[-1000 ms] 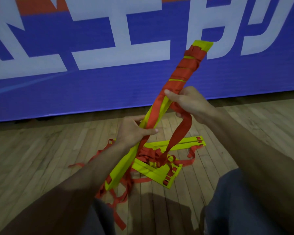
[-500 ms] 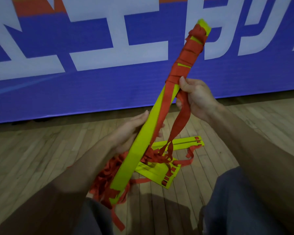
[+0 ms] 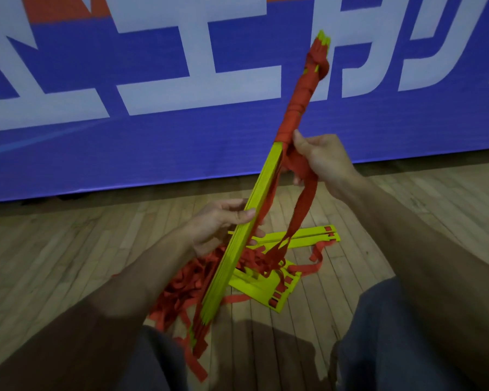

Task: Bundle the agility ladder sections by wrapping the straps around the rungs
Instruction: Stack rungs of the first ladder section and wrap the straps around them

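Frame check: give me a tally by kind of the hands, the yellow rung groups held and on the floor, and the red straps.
Hands: 2, left hand and right hand
Held rung bundle: 1
Floor rung groups: 2
Red straps: tangled, uncountable
Total counted: 5

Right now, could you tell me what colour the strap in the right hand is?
The strap is red, clearest in the head view.

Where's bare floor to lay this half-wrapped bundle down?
Bare wooden plank floor lies left of the tangled red strap pile, up to the blue banner. A smaller patch sits right of the loose yellow plastic rungs. The centre, under the held yellow rung bundle, is crowded.
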